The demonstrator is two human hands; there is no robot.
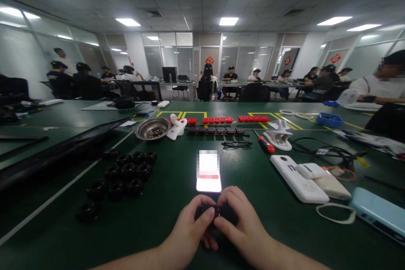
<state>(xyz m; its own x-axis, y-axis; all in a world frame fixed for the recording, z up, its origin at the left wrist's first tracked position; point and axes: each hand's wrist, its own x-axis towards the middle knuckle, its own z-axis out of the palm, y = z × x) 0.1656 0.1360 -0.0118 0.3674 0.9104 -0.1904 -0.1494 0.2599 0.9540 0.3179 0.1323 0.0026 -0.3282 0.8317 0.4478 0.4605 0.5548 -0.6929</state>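
Green desk (177,168) under left hand (190,223) and right hand (243,221), fingers (207,215) closed around black part (226,212); possible drop from uneven pinch.

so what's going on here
The person's left hand and right hand together hold a small black object, mostly covered by their grip, over the green tabletop. A phone with a lit white screen lies just beyond the hands. Black ring-shaped parts sit grouped to the left, and a round metal bowl of small pieces stands farther back.

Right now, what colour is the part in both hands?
The part is black where it shows, best seen in the head view.
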